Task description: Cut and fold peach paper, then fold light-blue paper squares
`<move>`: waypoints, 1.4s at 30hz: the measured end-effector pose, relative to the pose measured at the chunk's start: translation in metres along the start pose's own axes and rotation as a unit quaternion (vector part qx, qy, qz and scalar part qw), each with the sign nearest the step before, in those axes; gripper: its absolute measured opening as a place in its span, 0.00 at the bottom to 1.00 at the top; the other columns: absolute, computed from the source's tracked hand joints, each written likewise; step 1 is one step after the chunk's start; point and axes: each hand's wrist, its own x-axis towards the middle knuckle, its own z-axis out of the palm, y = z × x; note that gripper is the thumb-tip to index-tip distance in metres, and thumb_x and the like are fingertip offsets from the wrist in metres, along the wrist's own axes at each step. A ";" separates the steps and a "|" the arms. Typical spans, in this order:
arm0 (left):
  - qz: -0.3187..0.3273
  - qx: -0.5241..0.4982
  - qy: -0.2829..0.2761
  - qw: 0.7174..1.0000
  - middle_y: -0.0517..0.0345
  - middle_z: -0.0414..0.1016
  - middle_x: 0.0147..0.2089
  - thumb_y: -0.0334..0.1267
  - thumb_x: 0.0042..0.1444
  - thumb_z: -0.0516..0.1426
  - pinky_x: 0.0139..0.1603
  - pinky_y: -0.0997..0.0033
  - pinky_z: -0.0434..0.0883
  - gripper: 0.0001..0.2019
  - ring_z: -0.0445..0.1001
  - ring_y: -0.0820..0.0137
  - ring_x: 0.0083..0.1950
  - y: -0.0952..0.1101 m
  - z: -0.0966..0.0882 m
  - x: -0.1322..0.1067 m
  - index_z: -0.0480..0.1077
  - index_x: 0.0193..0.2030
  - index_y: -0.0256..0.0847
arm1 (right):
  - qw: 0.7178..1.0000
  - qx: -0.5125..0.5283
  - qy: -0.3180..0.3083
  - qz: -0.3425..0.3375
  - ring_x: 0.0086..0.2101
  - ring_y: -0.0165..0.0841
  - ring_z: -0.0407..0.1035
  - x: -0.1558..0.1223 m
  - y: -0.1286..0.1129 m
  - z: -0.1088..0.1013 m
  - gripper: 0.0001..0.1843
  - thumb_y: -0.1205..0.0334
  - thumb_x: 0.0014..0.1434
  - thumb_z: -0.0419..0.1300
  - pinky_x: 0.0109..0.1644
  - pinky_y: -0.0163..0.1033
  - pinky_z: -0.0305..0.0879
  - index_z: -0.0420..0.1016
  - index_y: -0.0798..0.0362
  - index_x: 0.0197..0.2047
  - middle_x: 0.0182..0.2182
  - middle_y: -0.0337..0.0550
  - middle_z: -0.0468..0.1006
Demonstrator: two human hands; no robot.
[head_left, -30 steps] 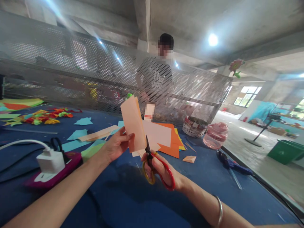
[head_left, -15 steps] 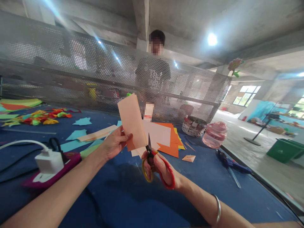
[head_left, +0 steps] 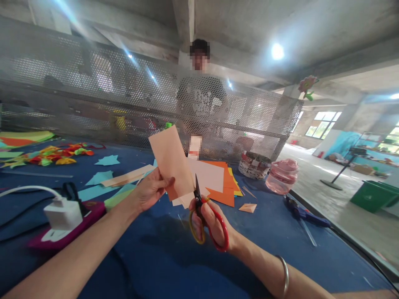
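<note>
From the head view, the work in hand looks like cutting paper; the left hand (head_left: pixel 149 191) holds a folded peach paper sheet (head_left: pixel 170 164) upright above the table, its fingers (head_left: pixel 163 182) closed in a narrow pinch on the sheet's lower part; the right hand (head_left: pixel 212 222) grips red-and-yellow-handled scissors (head_left: pixel 197 195), fingers wrapped through the loops, a metal bangle (head_left: pixel 284 274) on that wrist; the blade tip stands beside the sheet's lower right edge, though I cannot tell whether the blades bite the paper; from this position, the next move seems to call for guiding the blades into the sheet and squeezing the loops; behind the hands lie a white sheet (head_left: pixel 202 174) and orange paper (head_left: pixel 222 195) on a blue table cover (head_left: pixel 156 257); a white charger (head_left: pixel 62 214) sits at the left, and a woven basket (head_left: pixel 254 165), pink plastic jar (head_left: pixel 282 176) and glue gun (head_left: pixel 299 211) at the right; a person (head_left: pixel 201 99) stands beyond a perforated metal screen (head_left: pixel 124 87).
</note>
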 end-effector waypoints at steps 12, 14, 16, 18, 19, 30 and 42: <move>0.002 0.003 -0.013 1.000 0.47 0.83 0.48 0.31 0.38 0.74 0.48 0.69 0.76 0.29 0.79 0.58 0.52 0.004 0.002 -0.002 0.75 0.50 0.36 | 0.998 0.028 0.052 0.007 0.10 0.22 0.51 0.000 0.006 0.006 0.27 0.37 0.61 0.61 0.12 0.27 0.51 0.62 0.50 0.47 0.14 0.22 0.60; 0.001 0.008 -0.008 1.000 0.49 0.83 0.48 0.32 0.38 0.74 0.49 0.69 0.75 0.29 0.79 0.59 0.52 0.004 0.002 -0.002 0.75 0.50 0.37 | 0.998 0.025 0.058 0.012 0.10 0.21 0.50 0.000 0.005 0.005 0.27 0.37 0.60 0.61 0.11 0.26 0.51 0.59 0.48 0.48 0.16 0.22 0.60; 0.002 0.010 0.000 1.000 0.49 0.83 0.49 0.33 0.37 0.75 0.50 0.69 0.75 0.29 0.79 0.59 0.52 0.003 0.002 -0.002 0.76 0.50 0.37 | 0.998 0.022 0.064 0.017 0.11 0.21 0.50 0.000 0.003 0.005 0.27 0.37 0.59 0.62 0.11 0.26 0.51 0.57 0.47 0.47 0.17 0.22 0.62; 0.004 0.011 0.009 1.000 0.48 0.83 0.48 0.34 0.37 0.75 0.50 0.69 0.75 0.29 0.79 0.59 0.51 0.002 0.000 -0.001 0.76 0.49 0.37 | 0.996 0.024 0.081 0.029 0.12 0.20 0.50 0.001 -0.001 0.006 0.29 0.38 0.56 0.65 0.12 0.25 0.51 0.56 0.46 0.46 0.18 0.21 0.63; 0.005 0.012 0.016 1.000 0.48 0.83 0.48 0.34 0.36 0.75 0.50 0.68 0.75 0.28 0.80 0.59 0.50 0.001 -0.001 0.000 0.76 0.48 0.37 | 0.995 0.026 0.093 0.041 0.12 0.20 0.50 0.002 -0.003 0.007 0.30 0.39 0.54 0.68 0.12 0.25 0.51 0.56 0.46 0.46 0.19 0.22 0.64; 0.026 0.006 0.043 0.999 0.50 0.84 0.43 0.34 0.31 0.76 0.47 0.68 0.75 0.29 0.80 0.59 0.47 0.003 0.001 0.001 0.78 0.45 0.36 | 0.965 0.026 0.130 0.225 0.20 0.25 0.68 0.006 -0.010 0.004 0.33 0.33 0.46 0.69 0.21 0.28 0.57 0.68 0.56 0.32 0.24 0.42 0.78; 0.004 0.056 0.010 0.998 0.47 0.84 0.48 0.39 0.34 0.75 0.55 0.58 0.72 0.30 0.78 0.52 0.53 0.003 -0.004 0.001 0.78 0.47 0.37 | 0.986 0.005 0.044 0.163 0.22 0.24 0.61 0.000 -0.005 0.006 0.35 0.28 0.51 0.62 0.28 0.33 0.59 0.74 0.55 0.39 0.24 0.33 0.65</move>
